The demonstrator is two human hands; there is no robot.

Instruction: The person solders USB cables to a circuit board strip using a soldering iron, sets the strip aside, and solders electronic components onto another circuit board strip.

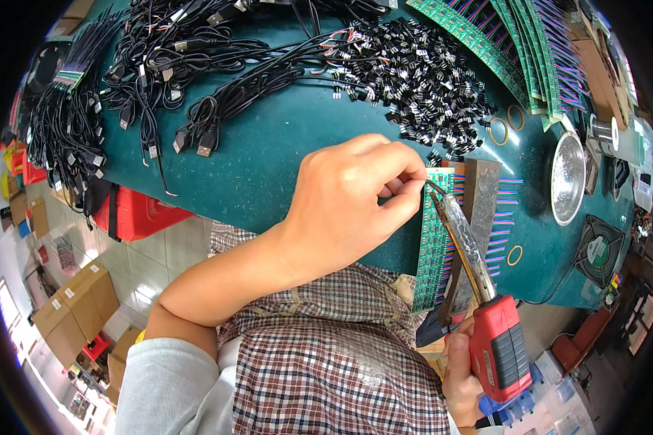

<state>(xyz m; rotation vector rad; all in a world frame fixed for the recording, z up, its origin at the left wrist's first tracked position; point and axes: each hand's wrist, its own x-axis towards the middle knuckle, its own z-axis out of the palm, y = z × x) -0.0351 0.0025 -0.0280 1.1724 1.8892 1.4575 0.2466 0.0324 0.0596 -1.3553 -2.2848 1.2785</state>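
Note:
My left hand (359,196) is closed in a pinch over the top end of a narrow green circuit board panel (433,250). What sits between the thumb and fingertip is too small to make out. In my right hand (458,373) is a soldering iron (499,351) with a red and black handle, its tip touching or very close to the board beside my left fingertips. A dark metal bar (474,235) lies along the panel's right side. Thin coloured wires (502,243) stick out to the right from under that bar.
Small black connectors (428,80) lie heaped at the back. Bundled black cables (225,101) cover the back left. More green panels (544,58) stand at the back right, near a silvery dish (568,177) and a small fan (599,250). A red stool (141,214) is beyond the table's left edge.

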